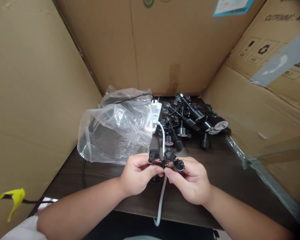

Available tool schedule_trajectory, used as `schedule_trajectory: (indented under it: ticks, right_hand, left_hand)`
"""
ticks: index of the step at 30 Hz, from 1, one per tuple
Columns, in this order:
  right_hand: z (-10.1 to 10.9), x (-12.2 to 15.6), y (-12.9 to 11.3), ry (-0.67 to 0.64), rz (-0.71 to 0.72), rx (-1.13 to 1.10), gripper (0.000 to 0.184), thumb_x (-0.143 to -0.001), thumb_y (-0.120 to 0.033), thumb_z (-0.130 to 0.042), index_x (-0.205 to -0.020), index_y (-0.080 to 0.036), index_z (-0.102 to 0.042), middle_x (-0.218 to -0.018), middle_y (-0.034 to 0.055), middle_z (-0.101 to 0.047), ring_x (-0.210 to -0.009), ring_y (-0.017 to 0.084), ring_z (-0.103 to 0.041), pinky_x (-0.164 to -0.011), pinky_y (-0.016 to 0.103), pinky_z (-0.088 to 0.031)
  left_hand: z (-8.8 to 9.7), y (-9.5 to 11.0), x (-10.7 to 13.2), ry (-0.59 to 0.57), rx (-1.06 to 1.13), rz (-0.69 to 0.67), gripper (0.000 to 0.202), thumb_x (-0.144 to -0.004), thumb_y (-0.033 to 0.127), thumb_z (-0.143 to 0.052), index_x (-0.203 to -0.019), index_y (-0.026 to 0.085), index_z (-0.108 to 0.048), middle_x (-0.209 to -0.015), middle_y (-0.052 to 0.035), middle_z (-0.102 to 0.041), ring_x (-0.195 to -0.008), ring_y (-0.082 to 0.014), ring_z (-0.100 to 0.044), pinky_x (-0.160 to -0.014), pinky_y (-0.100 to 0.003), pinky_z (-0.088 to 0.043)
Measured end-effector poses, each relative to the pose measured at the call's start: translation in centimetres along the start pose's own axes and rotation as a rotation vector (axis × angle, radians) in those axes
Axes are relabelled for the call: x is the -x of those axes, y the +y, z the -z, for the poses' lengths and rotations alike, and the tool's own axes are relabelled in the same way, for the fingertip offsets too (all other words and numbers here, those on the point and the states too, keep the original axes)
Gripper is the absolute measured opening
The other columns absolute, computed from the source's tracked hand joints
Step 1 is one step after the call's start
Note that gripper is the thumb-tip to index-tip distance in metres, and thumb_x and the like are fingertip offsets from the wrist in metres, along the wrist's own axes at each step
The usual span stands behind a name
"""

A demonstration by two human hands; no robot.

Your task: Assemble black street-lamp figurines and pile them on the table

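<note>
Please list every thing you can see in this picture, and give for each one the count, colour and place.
moulded plastic cluster: 1, black, held between both hands
moulded plastic parts: many, black, heaped on table
plastic bag: 1, clear, left of heap
plug unit: 1, white, beside bag
cable: 1, white, running below hands
wire: 1, black, across bag
tag: 1, yellow, on black cord, far left
cardboard panels: several, brown, around table
table: 1, dark brown, underneath
left hand: 1, pinching cluster
right hand: 1, pinching cluster
sleeve: 1, white, lower left
</note>
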State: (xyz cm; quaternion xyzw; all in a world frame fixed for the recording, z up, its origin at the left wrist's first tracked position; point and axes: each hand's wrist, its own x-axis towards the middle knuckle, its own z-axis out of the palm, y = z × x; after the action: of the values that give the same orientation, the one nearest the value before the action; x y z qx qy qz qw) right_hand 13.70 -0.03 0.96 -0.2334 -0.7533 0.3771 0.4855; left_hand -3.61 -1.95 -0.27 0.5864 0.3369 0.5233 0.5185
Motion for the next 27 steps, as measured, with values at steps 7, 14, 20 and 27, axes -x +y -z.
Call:
schedule_trajectory:
  ticks: [7, 14, 20, 27]
  right_hand:
    - [0.2, -0.2, 0.2, -0.103, 0.004, -0.005, 0.011, -0.083, -0.014, -0.057, -0.074, -0.017, -0.062, -0.058, 0.0012, -0.059, -0.05, 0.013, -0.055, -0.049, 0.024, -0.045]
    - [1.2, -0.3, 1.4, -0.075, -0.033, 0.05, 0.009, -0.083, -0.024, -0.06, -0.083, -0.016, -0.062, -0.057, -0.0008, -0.054, -0.046, 0.011, -0.047, -0.043, 0.023, -0.039]
    - [3.4, -1.9, 2.4, 0.287, 0.098, 0.505, 0.017, -0.086, -0.019, -0.058, -0.069, -0.017, -0.06, -0.057, -0.0006, -0.053, -0.048, 0.011, -0.046, -0.047, 0.024, -0.037]
    - [9.4, -2.9, 2.9, 0.798, 0.127, 0.885, 0.01, -0.082, -0.026, -0.061, -0.081, -0.016, -0.064, -0.07, 0.0033, -0.06, -0.055, 0.014, -0.051, -0.057, 0.027, -0.045]
  left_hand:
    - [0.4, 0.5, -0.1, -0.035, -0.078, -0.095, 0.01, -0.084, 0.017, -0.066, -0.077, 0.014, -0.073, -0.067, -0.0048, -0.067, -0.06, -0.0143, -0.062, -0.058, -0.024, -0.052]
    - [3.3, 1.5, -0.6, 0.089, -0.313, -0.248, 0.003, -0.082, 0.015, -0.067, -0.081, 0.016, -0.07, -0.071, -0.0045, -0.065, -0.065, -0.0149, -0.061, -0.06, -0.025, -0.05]
    - [8.9, 4.6, -0.8, -0.044, -0.552, -0.414, 0.016, -0.082, 0.013, -0.065, -0.095, 0.019, -0.074, -0.086, -0.0084, -0.069, -0.077, -0.018, -0.065, -0.068, -0.028, -0.051]
    - [14.7, 6.3, 0.2, -0.293, -1.078, 0.04, 0.028, -0.087, 0.015, -0.05, -0.096, 0.023, -0.076, -0.09, -0.0042, -0.07, -0.082, -0.0159, -0.066, -0.077, -0.025, -0.05]
